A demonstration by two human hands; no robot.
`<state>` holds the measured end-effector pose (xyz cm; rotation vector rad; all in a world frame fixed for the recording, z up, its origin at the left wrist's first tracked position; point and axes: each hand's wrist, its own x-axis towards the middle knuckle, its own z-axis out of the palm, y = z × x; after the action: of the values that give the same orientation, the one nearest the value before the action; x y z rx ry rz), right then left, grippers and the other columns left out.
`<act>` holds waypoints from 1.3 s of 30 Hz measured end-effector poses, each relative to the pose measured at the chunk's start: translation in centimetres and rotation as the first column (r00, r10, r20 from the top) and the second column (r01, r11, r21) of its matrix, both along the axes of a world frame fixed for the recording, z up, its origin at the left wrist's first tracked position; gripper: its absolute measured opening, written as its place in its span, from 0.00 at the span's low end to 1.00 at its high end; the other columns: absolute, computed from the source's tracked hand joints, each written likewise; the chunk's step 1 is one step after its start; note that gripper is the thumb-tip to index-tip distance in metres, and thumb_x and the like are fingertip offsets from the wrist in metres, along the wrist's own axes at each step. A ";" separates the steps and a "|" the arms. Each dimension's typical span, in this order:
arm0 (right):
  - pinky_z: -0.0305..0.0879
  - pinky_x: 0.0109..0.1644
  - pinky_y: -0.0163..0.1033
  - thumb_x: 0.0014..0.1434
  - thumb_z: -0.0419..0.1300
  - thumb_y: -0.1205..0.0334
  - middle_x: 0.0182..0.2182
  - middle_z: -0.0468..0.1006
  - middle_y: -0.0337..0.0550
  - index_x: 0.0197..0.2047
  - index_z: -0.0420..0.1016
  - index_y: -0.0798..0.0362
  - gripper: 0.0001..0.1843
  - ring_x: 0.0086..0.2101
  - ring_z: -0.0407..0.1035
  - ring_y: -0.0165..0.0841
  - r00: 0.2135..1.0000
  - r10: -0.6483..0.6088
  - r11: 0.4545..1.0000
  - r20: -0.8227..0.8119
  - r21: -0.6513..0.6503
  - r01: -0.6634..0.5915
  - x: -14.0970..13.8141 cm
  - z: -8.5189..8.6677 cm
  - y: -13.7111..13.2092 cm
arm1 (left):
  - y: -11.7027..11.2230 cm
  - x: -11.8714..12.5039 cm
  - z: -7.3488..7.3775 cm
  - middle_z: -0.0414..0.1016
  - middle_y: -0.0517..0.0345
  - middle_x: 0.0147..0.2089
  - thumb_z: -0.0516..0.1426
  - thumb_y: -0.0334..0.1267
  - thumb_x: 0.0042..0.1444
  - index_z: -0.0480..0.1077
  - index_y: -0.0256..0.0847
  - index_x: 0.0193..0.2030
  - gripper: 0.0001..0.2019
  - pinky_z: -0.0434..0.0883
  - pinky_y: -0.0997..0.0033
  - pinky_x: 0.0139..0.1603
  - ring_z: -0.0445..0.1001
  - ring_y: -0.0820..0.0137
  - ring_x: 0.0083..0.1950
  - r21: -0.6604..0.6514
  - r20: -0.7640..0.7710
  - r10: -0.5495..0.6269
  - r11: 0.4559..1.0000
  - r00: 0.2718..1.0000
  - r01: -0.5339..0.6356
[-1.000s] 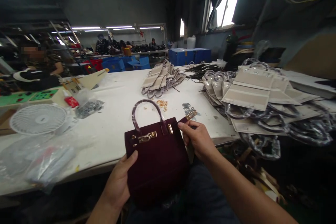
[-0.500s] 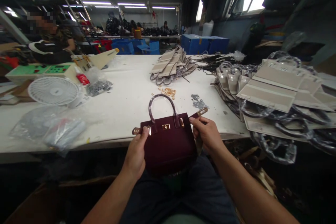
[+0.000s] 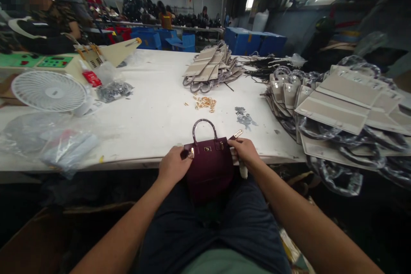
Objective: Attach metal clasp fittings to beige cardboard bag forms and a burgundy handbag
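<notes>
A dark maroon handbag (image 3: 210,171) stands upright over my lap at the table's front edge, its wrapped handle (image 3: 204,122) arching up and a gold clasp (image 3: 207,149) on its front. At the bag's upper left corner, my left hand (image 3: 175,162) is closed on the side strap, whose end is mostly covered by the fingers. My right hand (image 3: 244,151) pinches the other strap (image 3: 236,134) at the upper right corner; its gold metal plate sticks out past the fingers.
Gold fittings (image 3: 205,103) and small grey metal pieces (image 3: 244,117) lie on the white table (image 3: 154,94). Piles of beige bag panels (image 3: 337,102) with wrapped handles are at right and at the back. A white fan (image 3: 49,91) and plastic bags (image 3: 64,145) occupy the left.
The handbag has moved lower and farther from me as my view tilted down. My left hand has turned over the left strap, hiding its metal end. The right hand keeps its pinch.
</notes>
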<state>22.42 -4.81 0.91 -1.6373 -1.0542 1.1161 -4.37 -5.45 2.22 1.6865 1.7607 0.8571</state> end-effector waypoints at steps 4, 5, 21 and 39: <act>0.51 0.16 0.32 0.55 0.67 0.53 0.11 0.64 0.32 0.31 0.79 0.56 0.13 0.13 0.57 0.27 0.993 0.074 0.996 0.096 -0.047 -0.070 0.7 0.2 1.8 | 2.6 0.3 0.6 0.76 0.48 0.59 0.56 0.43 0.63 0.73 0.44 0.61 0.21 0.71 0.61 0.46 0.79 0.55 0.51 0.105 -0.469 -0.081 0.984 0.879 0.147; 0.50 0.16 0.32 0.55 0.67 0.54 0.11 0.64 0.32 0.31 0.79 0.56 0.12 0.13 0.57 0.27 0.989 0.090 0.995 0.116 -0.060 -0.083 0.8 0.3 2.1 | 3.1 0.5 0.4 0.76 0.49 0.58 0.54 0.42 0.65 0.73 0.45 0.62 0.20 0.71 0.62 0.45 0.79 0.57 0.52 0.109 -0.532 -0.104 0.976 0.840 0.190; 0.54 0.20 0.32 0.60 0.64 0.50 0.14 0.65 0.32 0.36 0.82 0.55 0.16 0.15 0.58 0.27 0.960 0.131 0.989 0.248 -0.094 -0.111 0.6 0.2 2.3 | 4.8 0.8 -3.0 0.79 0.59 0.46 0.50 0.50 0.72 0.76 0.47 0.41 0.17 0.66 0.65 0.42 0.78 0.64 0.48 0.221 -0.488 -0.058 0.957 0.871 0.188; 0.52 0.17 0.29 0.63 0.66 0.45 0.21 0.62 0.29 0.35 0.67 0.51 0.20 0.17 0.50 0.21 0.734 0.151 0.968 -0.662 0.250 0.027 -4.0 7.9 13.7 | 5.6 2.0 -2.2 0.78 0.60 0.46 0.63 0.51 0.59 0.77 0.49 0.42 0.10 0.66 0.64 0.37 0.78 0.62 0.47 0.084 -0.525 -0.037 0.992 0.851 0.095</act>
<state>18.45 8.91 8.79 -0.8667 -0.7128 1.4150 -2.39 0.19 -0.02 2.1933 2.0088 0.4886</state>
